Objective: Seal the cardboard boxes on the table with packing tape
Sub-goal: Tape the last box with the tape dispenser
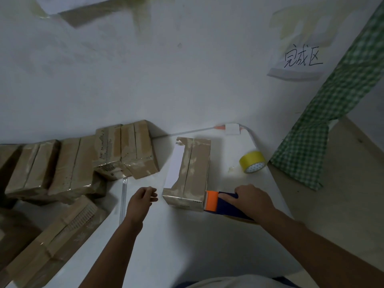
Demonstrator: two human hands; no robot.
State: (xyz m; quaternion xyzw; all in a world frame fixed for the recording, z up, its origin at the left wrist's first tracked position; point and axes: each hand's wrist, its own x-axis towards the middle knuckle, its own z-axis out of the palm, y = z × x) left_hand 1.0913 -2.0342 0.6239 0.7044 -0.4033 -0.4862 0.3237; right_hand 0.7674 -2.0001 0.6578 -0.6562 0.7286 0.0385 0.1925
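Note:
A cardboard box (192, 169) lies in the middle of the white table (187, 242), its top flaps closed along a centre seam and a torn white patch on its left half. My right hand (252, 198) grips a blue tape dispenser (230, 206) whose orange front end (211, 199) touches the box's near right corner. My left hand (143, 197) hovers just left of the box with loosely curled fingers, holding nothing.
Several taped cardboard boxes (124, 150) are stacked along the left side. A yellow tape roll (252, 162) lies right of the box. A white cable with a plug (232, 128) runs behind it. Green checked cloth (324, 125) hangs at the right, below a paper sign (301, 61).

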